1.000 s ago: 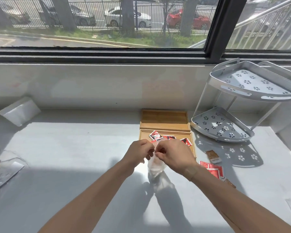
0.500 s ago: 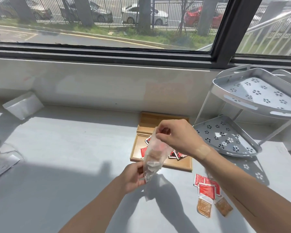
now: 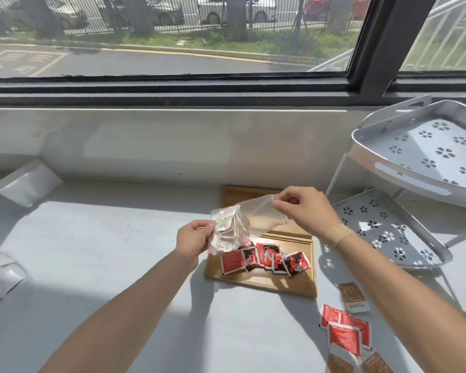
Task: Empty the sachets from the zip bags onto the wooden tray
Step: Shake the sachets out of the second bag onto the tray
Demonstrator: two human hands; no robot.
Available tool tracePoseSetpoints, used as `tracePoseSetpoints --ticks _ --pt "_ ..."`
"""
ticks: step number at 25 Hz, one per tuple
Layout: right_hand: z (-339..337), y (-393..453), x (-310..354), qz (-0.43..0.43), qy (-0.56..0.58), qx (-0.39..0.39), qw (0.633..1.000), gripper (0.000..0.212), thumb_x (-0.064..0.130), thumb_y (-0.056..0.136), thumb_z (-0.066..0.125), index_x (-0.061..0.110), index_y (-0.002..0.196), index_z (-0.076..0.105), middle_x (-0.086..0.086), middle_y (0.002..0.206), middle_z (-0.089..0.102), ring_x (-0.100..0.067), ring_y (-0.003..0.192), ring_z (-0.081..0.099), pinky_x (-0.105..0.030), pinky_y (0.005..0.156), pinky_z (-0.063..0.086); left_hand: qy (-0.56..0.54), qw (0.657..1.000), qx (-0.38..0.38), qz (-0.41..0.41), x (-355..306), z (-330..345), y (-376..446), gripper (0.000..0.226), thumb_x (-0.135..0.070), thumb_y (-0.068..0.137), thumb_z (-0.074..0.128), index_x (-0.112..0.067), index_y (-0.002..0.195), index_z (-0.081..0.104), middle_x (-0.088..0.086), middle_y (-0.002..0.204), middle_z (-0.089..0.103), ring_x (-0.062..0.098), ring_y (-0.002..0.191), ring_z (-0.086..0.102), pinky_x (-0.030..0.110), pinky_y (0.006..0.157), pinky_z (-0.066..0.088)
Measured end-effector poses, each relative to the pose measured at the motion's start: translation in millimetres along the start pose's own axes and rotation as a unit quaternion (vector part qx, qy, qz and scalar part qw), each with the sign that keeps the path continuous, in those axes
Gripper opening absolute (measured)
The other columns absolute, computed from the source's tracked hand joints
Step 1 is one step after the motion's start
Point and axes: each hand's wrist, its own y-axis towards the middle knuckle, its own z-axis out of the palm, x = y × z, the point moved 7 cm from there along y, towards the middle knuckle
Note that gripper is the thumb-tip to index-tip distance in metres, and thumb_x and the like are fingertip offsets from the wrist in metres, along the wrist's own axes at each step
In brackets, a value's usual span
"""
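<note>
Left hand [image 3: 193,242]: centre frame, fingers pinched on crumpled lower end of zip bag [image 3: 242,224]. Right hand [image 3: 304,208]: right of centre, fingers pinched on bag's upper end. Bag: clear, held stretched between hands, above wooden tray [image 3: 264,282]. Sachets in tray [image 3: 264,258]: red, loose pile. Sachets on counter [image 3: 345,332]: red and brown, lower right. Wire rack [image 3: 404,211]: right edge
</note>
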Motion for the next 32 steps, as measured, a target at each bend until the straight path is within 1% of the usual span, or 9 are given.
tracePoseSetpoints --ticks 2,6,10,15,18,20,23,28,32 --pt "15.6 14.9 -23.2 0.049 0.056 0.001 0.997 0.019 0.034 0.089 0.065 0.019 0.087 0.076 0.006 0.085 0.074 -0.014 0.086 0.068 -0.036 0.084 0.054 0.039 0.999 -0.008 0.033 -23.1 7.9 21.2 0.006 -0.01 0.091 0.068 -0.01 0.084 0.069 0.007 0.076 0.065 0.017 0.062 0.056 0.027 0.057 0.049" --pt "37.9 43.4 -68.2 0.125 0.092 -0.023 0.988 0.017 0.034 0.09 0.065 0.023 0.083 0.075 0.004 0.084 0.075 -0.02 0.087 0.069 -0.04 0.088 0.054 0.111 0.99 -0.02 0.088 -56.8 25.4 56.3 0.007 -0.011 0.09 0.069 -0.011 0.082 0.07 0.003 0.072 0.065 0.018 0.066 0.055 0.026 0.057 0.045" --pt "54.6 57.9 -105.6 0.193 0.129 -0.07 0.97 0.014 0.031 0.089 0.066 0.027 0.078 0.074 0.004 0.079 0.075 -0.02 0.085 0.07 -0.035 0.083 0.055 0.201 0.969 -0.022 0.145 -85.9 41.4 77.3 0.016 -0.015 0.088 0.07 -0.02 0.073 0.069 -0.001 0.069 0.066 0.017 0.066 0.056 0.028 0.062 0.045" --pt "84.2 63.5 -131.0 0.256 0.194 -0.074 0.944 0.016 0.027 0.088 0.067 0.024 0.073 0.073 0.005 0.076 0.071 -0.018 0.079 0.063 -0.031 0.073 0.05 0.315 0.922 -0.013 0.227 -124.2 55.7 81.7 0.009 -0.018 0.088 0.068 -0.018 0.08 0.07 -0.002 0.068 0.066 0.015 0.063 0.057 0.025 0.065 0.045" --pt "100.6 63.8 -136.0 0.292 0.259 -0.072 0.918 0.013 0.02 0.089 0.067 0.016 0.078 0.072 -0.005 0.082 0.072 -0.02 0.069 0.062 -0.03 0.064 0.047 0.328 0.911 -0.006 0.25 -141.2 60.0 77.7 0.006 -0.018 0.088 0.068 -0.017 0.082 0.07 0.0 0.072 0.068 0.016 0.066 0.06 0.025 0.068 0.047" --pt "111.6 62.9 -134.6 0.315 0.325 -0.064 0.89 0.015 0.015 0.091 0.065 0.014 0.077 0.068 -0.01 0.075 0.066 -0.018 0.052 0.054 -0.026 0.047 0.042 0.347 0.899 -0.005 0.267 -151.8 63.4 75.4 0.006 -0.019 0.087 0.068 -0.018 0.082 0.071 0.0 0.077 0.07 0.017 0.074 0.062 0.027 0.075 0.049" --pt "121.6 63.8 -130.1 0.334 0.376 -0.057 0.863 0.017 0.013 0.094 0.062 0.013 0.077 0.066 -0.01 0.067 0.061 -0.015 0.045 0.05 -0.019 0.037 0.036 0.37 0.885 0.0 0.282 -167.9 69.5 71.8 0.005 -0.02 0.088 0.067 -0.019 0.084 0.071 0.0 0.078 0.068 0.017 0.075 0.06 0.025 0.074 0.047" --pt "130.3 68.7 -118.8 0.334 0.399 -0.051 0.852 0.011 0.015 0.094 0.061 0.014 0.085 0.068 -0.003 0.068 0.062 -0.008 0.047 0.049 -0.017 0.036 0.036 0.371 0.88 0.009 0.297 -190.3 79.4 64.4 0.006 -0.021 0.089 0.067 -0.02 0.084 0.071 -0.007 0.069 0.064 0.015 0.07 0.059 0.025 0.068 0.045" --pt "136.8 70.8 -104.2 0.335 0.421 -0.036 0.842 0.009 0.016 0.095 0.061 0.013 0.095 0.069 -0.001 0.071 0.062 -0.007 0.05 0.049 -0.017 0.039 0.036 0.382 0.868 0.006 0.317 -210.7 79.8 52.2 0.006 -0.022 0.09 0.067 -0.02 0.086 0.072 -0.002 0.073 0.066 0.016 0.073 0.06 0.024 0.066 0.044"
